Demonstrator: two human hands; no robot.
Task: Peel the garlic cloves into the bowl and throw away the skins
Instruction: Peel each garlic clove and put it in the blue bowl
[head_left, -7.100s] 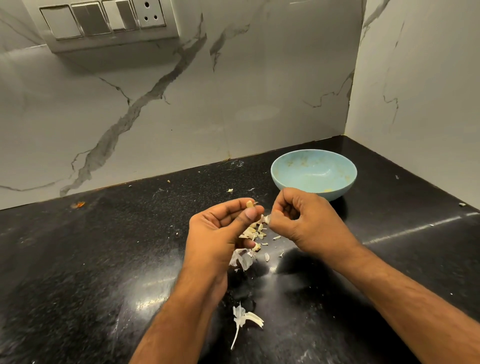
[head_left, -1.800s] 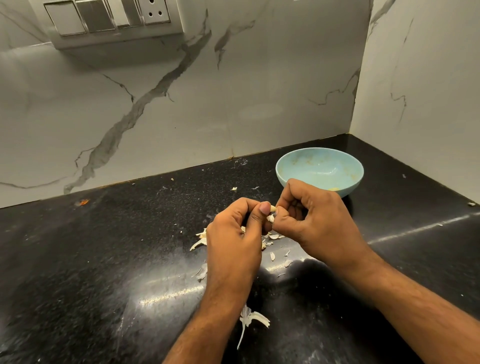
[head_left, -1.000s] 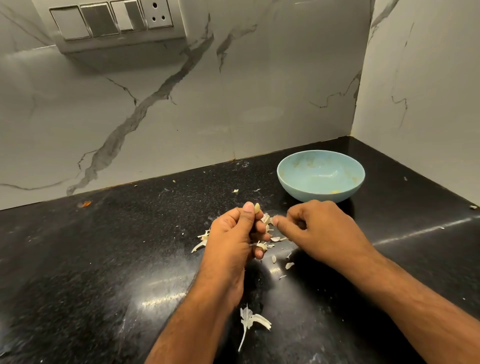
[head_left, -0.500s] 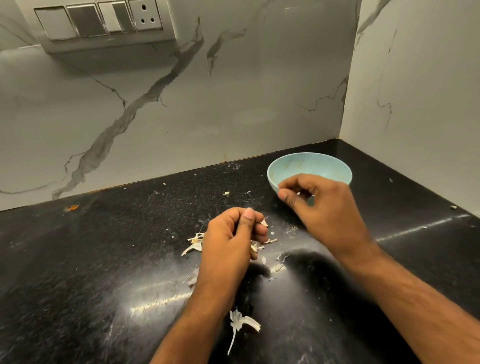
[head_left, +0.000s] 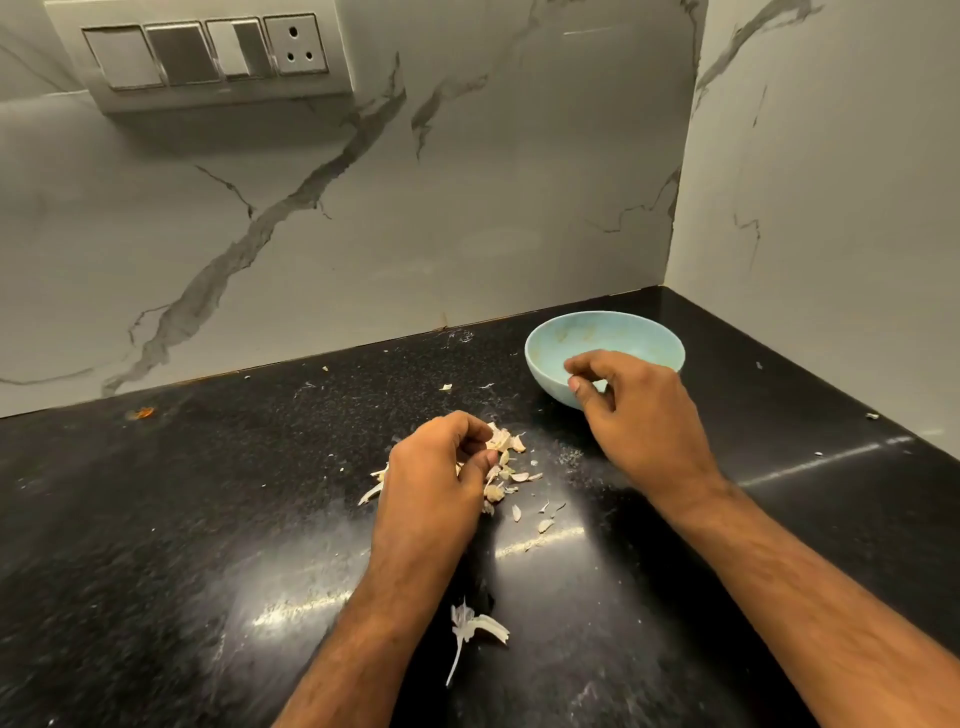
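One bowl (head_left: 540, 358) stands on our black table (head_left: 208, 519) near the corner; our right hand (head_left: 639, 415) hovers at its near rim, hiding part of it, fingers loosely curled, and we cannot tell what its grip holds. Our left hand (head_left: 436, 473) curls down onto the garlic skins (head_left: 506, 467), covering some, so we cannot count them. One stalk piece (head_left: 475, 631) lies apart.

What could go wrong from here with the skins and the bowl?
The right hand hovers over the near rim of the bowl; a careless withdrawal might tip it. The left hand rests among loose garlic skins; a sweep could scatter them over the black counter.
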